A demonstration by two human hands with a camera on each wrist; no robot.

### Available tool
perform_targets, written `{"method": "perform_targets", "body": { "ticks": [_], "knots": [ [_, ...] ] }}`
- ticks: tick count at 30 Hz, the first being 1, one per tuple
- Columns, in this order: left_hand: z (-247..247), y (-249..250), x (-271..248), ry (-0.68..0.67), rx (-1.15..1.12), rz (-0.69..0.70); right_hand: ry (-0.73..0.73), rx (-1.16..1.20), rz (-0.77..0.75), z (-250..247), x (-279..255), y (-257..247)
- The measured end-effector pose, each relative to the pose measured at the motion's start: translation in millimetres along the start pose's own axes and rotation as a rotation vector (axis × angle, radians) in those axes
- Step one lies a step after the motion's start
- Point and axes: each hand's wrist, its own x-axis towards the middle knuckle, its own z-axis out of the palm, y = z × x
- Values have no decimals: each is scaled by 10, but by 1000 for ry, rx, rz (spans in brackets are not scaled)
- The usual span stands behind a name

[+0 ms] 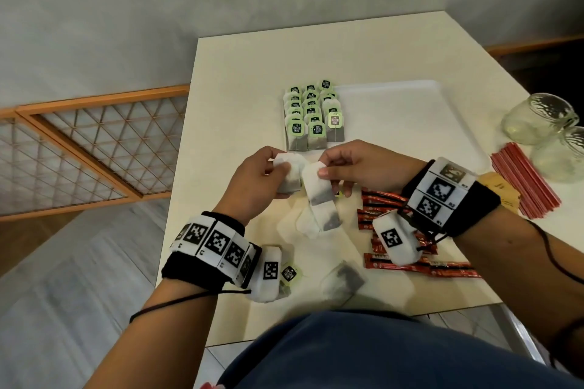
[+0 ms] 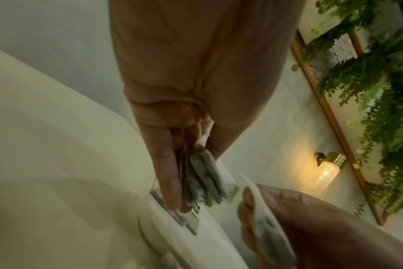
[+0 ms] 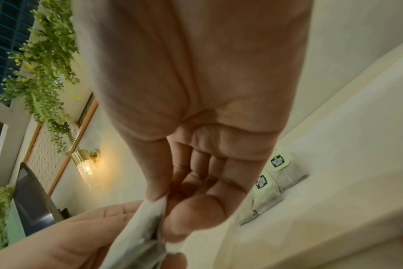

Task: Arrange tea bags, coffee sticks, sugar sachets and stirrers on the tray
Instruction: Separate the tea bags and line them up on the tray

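Over the table's near half, my left hand (image 1: 268, 172) grips a small stack of white tea bags (image 1: 289, 177), seen edge-on in the left wrist view as tea bags (image 2: 205, 182). My right hand (image 1: 335, 167) pinches one tea bag (image 1: 317, 186) by its top edge between thumb and fingers; that tea bag (image 3: 138, 234) hangs down. Rows of tea bags (image 1: 313, 117) with green tags lie on the left end of the white tray (image 1: 410, 117). Loose tea bags (image 1: 319, 221) lie on the table below my hands. Red coffee sticks (image 1: 410, 262) lie under my right wrist. Red stirrers (image 1: 524, 180) lie at the right.
Two glass jars (image 1: 540, 118) stand at the table's right edge beyond the stirrers. Brown sachets (image 1: 499, 191) lie beside the stirrers. Another tea bag (image 1: 343, 281) and a green tag (image 1: 289, 273) lie near the front edge. An orange lattice panel (image 1: 94, 148) stands at the left.
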Motion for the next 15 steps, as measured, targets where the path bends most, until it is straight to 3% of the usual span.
{"method": "perform_targets", "body": {
  "ticks": [5,10,12,15],
  "knots": [
    [173,57,-10,49,-213,-104,161,116,23,61,118,42],
    [178,7,-12,-53,-106,-33,224,91,29,107,168,103],
    [142,-45,-3,-15,-101,-56,222,2,41,103,150,171],
    [76,-119,13,7,-38,-78,151,-332,87,80,103,264]
  ]
}}
